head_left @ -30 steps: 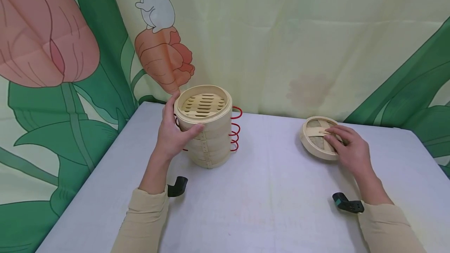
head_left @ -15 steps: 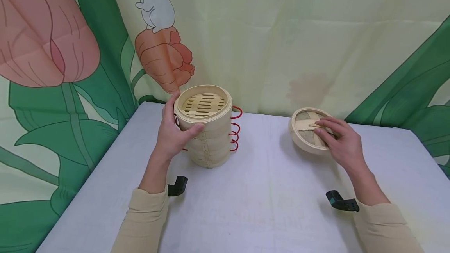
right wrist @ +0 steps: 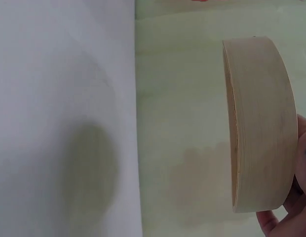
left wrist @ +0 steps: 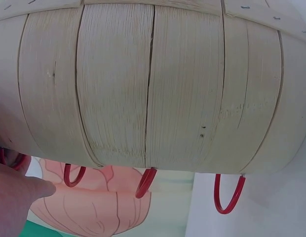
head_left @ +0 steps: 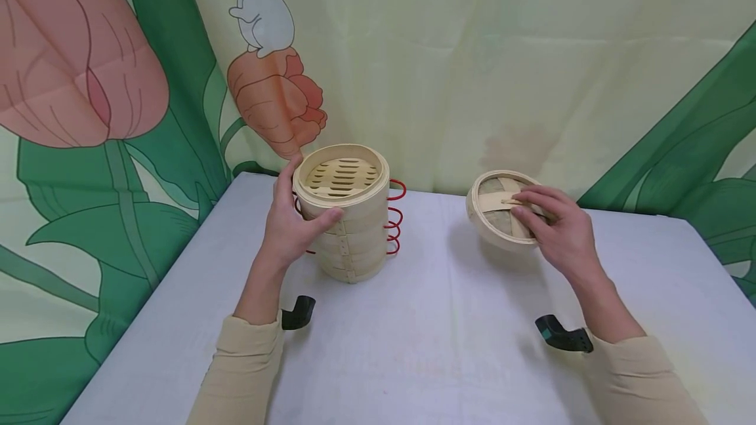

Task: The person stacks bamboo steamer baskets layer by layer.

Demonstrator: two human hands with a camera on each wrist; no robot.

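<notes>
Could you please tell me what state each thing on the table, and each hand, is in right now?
Steamer stack: upright on the table, uncovered, slatted floor of the top tier showing.
Lid: off the stack, lifted clear of the table, shadow beneath it.
Red wire rack: standing behind the stack.
Left hand: gripping the stack's side.
Right hand: holding the lid by its top.
Table: covered in white cloth.

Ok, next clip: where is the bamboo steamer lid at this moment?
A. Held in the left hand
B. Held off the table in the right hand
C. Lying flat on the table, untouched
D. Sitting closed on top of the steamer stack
B: the right hand grips the lid clear of the table, its shadow falling beneath it, while the left hand holds the open-topped steamer stack.
</notes>
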